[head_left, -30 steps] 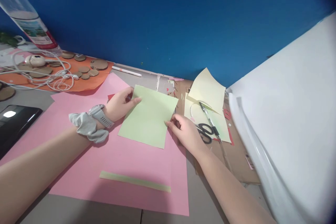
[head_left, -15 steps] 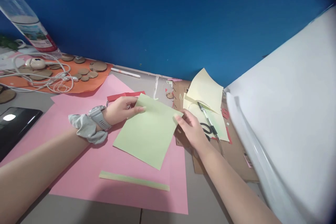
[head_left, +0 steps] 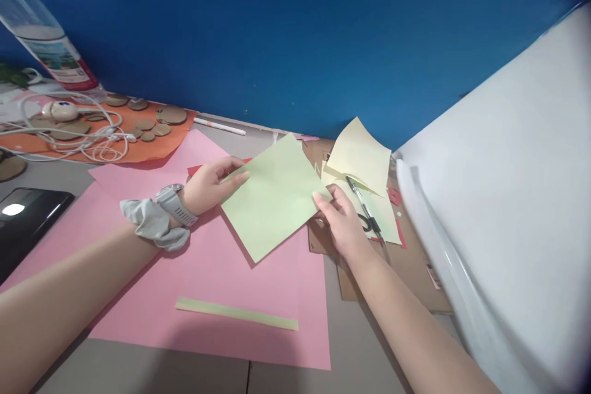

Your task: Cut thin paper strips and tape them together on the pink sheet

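Observation:
A pale green sheet of paper (head_left: 274, 200) is held up between my two hands, turned so that one corner points toward me. My left hand (head_left: 216, 181) pinches its left corner, thumb on top. At the right corner, my right hand (head_left: 340, 218) grips it the same way, fingers underneath. Beneath lies a large pink paper sheet (head_left: 203, 271) on the grey table. A narrow green paper strip (head_left: 235, 313) rests on the pink sheet, nearer to me. Part of a red piece (head_left: 194, 169) shows behind my left hand.
On the right, cardboard (head_left: 410, 277) carries cream papers (head_left: 360, 154), a pen (head_left: 364, 203) and partly hidden black-handled scissors (head_left: 364, 222). A phone (head_left: 34, 221), white earphone cable (head_left: 104, 141), cardboard discs (head_left: 172, 114) and a bottle (head_left: 55, 55) stand left. A blue wall (head_left: 277, 43) closes the back.
The green sheet has been rotated, its far corner swinging right and its near corner moving left and away from me. Both hands still hold it; the right hand has shifted slightly right.

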Motion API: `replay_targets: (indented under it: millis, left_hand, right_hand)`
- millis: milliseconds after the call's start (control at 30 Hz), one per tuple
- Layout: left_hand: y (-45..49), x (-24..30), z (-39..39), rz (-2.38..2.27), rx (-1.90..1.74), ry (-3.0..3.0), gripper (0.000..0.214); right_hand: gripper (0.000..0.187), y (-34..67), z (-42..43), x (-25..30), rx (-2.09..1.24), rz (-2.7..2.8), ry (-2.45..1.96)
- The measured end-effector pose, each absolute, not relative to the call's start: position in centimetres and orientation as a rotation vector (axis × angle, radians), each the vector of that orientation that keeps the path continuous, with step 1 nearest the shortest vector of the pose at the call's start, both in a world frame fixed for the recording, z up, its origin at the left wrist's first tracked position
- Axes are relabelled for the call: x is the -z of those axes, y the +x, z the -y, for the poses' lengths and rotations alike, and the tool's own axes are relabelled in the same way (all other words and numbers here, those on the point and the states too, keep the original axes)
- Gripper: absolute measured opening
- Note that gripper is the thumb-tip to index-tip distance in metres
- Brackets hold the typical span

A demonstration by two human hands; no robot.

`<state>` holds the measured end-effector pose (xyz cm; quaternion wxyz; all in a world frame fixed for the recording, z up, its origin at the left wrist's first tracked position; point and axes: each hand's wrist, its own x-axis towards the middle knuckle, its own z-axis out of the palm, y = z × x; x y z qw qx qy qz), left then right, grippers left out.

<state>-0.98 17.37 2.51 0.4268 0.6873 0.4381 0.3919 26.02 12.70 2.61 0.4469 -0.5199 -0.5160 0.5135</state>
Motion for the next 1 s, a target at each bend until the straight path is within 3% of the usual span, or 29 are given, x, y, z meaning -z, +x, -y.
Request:
replay_targets:
  millis: [167,333,533,700,867,1000]
  left_hand:
    - [-0.8,-2.9,-17.1,-1.081,-0.86,1.779,0.032]
    - [-0.9,-3.3,-17.0,-1.12,-0.887,1.775,0.032]
    - [-1.2,-3.3,-17.2,-1.095,-1.034,1.645,0.064]
    - [-0.9,-3.3,-17.0,-1.105,-0.925,1.623,0.039]
    - [-0.9,-3.3,-17.0,-1.129,-0.866,1.628,0.035]
    - [-1.1,-3.1,-17.1,-1.16,-0.86,1.633,0.037]
  right_hand:
    - [0.031,26.0,-12.5,-3.1,-1.336,1.428,-1.265]
    - [0.027,26.0,-12.3,-2.7,-1.287,1.613,-1.369]
    - [0.027,25.8,-12.3,-2.5,-1.177,1.561,-1.414]
    - [0.028,25.6,-12.1,-2.7,-1.067,1.634,-1.492]
    - [0.027,25.3,-11.8,-3.0,-0.945,1.81,-1.607]
    - [0.03,25.1,-11.6,-3.4,-1.073,1.761,-1.616]
